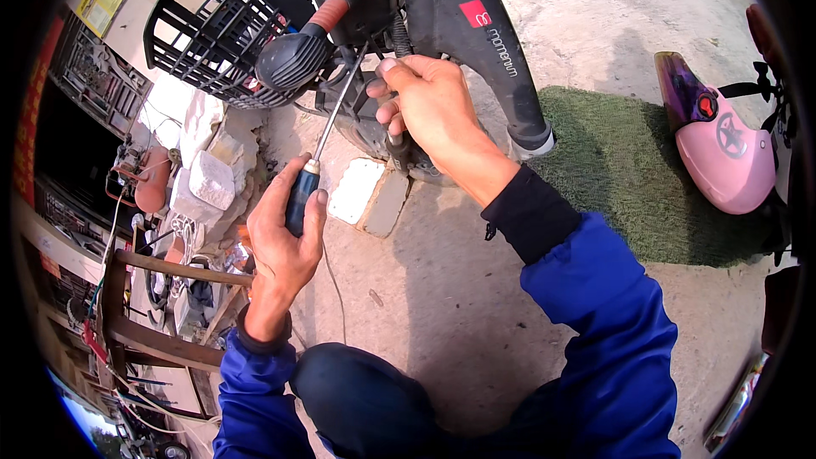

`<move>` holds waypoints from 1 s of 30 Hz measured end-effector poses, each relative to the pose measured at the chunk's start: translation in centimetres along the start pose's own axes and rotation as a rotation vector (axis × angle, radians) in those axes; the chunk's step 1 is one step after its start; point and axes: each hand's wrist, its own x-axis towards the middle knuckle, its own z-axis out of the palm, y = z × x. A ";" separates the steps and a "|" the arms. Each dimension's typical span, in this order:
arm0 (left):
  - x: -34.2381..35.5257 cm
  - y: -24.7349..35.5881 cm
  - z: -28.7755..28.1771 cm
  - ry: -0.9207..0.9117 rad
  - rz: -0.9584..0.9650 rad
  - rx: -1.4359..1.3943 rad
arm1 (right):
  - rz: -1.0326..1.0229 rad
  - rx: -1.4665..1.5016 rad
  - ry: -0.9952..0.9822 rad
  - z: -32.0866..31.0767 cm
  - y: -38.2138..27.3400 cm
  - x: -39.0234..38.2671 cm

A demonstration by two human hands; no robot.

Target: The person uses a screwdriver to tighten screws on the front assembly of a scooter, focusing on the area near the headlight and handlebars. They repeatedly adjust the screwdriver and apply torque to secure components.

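Blue-handled, steel-shafted screwdriver point(303, 193) points into black plastic scooter front point(438, 0), handle pinched in my left hand point(280, 242). My right hand point(433, 106) curls beside tip; can't tell if pinching anything. Work looks underway; what's left, unclear. Black slatted plastic basket point(223, 44) crowds left; grey concrete floor point(450, 268) gives room kneeward.

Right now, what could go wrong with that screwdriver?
The screwdriver in the left hand might slip and jab the right hand, which sits close beside it. A skid could also scratch the black body panel nearby.
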 end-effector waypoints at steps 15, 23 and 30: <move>0.7 1.6 -0.8 -0.032 -0.469 -0.860 | -0.043 0.165 -0.020 0.6 1.0 -0.4; 0.0 0.1 1.2 0.025 -0.101 0.067 | -0.018 0.091 -0.138 2.9 2.3 -1.9; 0.8 -0.1 1.2 0.192 0.321 0.518 | 0.068 0.399 -0.213 5.4 3.0 -0.3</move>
